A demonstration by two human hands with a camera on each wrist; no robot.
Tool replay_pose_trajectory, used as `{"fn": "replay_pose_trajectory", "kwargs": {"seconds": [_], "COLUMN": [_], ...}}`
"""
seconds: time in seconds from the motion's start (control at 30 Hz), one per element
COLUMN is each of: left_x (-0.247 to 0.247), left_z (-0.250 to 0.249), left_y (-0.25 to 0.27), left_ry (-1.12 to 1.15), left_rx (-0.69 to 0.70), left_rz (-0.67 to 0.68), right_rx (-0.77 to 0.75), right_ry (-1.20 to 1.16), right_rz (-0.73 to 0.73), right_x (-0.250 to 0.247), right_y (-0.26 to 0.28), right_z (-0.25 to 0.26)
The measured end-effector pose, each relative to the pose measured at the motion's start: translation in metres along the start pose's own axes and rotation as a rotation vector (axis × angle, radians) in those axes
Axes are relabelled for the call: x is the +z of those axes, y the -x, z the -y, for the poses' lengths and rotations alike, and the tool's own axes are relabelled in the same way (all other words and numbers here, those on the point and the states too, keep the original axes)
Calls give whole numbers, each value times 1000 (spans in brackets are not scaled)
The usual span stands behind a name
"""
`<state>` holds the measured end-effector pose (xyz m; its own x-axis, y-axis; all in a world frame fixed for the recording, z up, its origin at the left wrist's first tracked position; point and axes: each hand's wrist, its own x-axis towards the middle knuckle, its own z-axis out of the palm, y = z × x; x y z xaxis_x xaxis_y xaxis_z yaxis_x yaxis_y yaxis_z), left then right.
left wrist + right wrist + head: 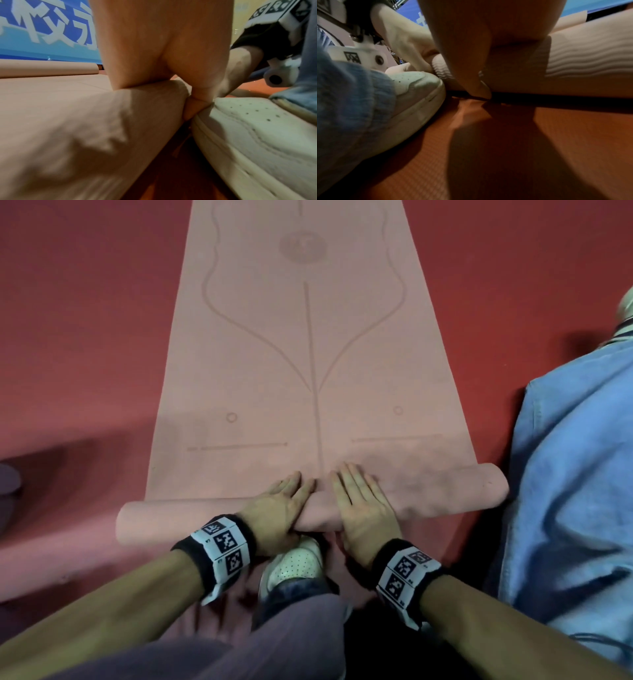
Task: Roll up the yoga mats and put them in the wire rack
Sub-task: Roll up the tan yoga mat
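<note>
1. The pink yoga mat lies lengthwise on the red floor. Its near end is wound into a roll running crosswise in front of the person; the rest stretches flat away from them.

2. Left hand and right hand sit side by side at the middle of the roll, palms down, fingers straight and pointing forward. Neither grip closes round anything — both press flat. Judged purpose: even downward pressure so the roll stays tight while being pushed forward.

3. The left wrist view shows the palm bearing on the roll, with the thumb tucked between the roll and a white shoe. The shoe sits close behind the roll, at its middle.

4. Edges: the roll's right end lies just beside a blue-clad leg and overhangs the flat mat's right edge; the left end overhangs the left edge likewise. The roll sits slightly skewed to the mat — a telescoping risk, in my judgement.

5. Open room: the flat mat ahead is unobstructed, with bare floor along its left side. The right side is tight against the leg.

6. The wire rack is not in view. Rolling is at an early stage.
</note>
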<state>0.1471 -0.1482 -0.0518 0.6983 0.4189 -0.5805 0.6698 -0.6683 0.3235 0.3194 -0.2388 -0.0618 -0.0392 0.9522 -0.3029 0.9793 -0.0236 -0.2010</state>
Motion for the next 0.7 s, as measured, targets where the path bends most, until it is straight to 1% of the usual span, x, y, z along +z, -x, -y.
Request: {"fn": "replay_pose_trajectory", "kwargs": {"seconds": [0.07, 0.13, 0.17, 0.23, 0.27, 0.4, 0.53, 0.63, 0.7], "left_x": [2, 9, 13, 20, 23, 19, 10, -3, -12], "left_z": [-1, -10, -17, -29, -31, -22, -15, -7, 0], "left_y": [3, 5, 5, 1, -3, -21, -28, -38, -47], "left_ry": [-37, -54, -40, 7, 17, -18, -16, -21, -5], "left_rx": [14, -4, -24, -78, -106, -157, -152, -184, -207], "left_rz": [-22, -65, -114, -227, -251, -244, -248, -265, -285], "right_rx": [10, 20, 15, -5, -7, 9, 12, 56, 62], "right_ry": [26, 63, 86, 94, 94, 86, 79, 39, 56], "right_rz": [30, 52, 69, 154, 195, 277, 263, 163, 120], "right_x": [3, 0, -3, -9, -13, -24, -37, -35, -31], "right_y": [-3, -8, -11, -18, -22, -39, -41, -23, -12], "right_z": [-3, -4, -4, -4, -5, -8, -4, 2, 2]}}
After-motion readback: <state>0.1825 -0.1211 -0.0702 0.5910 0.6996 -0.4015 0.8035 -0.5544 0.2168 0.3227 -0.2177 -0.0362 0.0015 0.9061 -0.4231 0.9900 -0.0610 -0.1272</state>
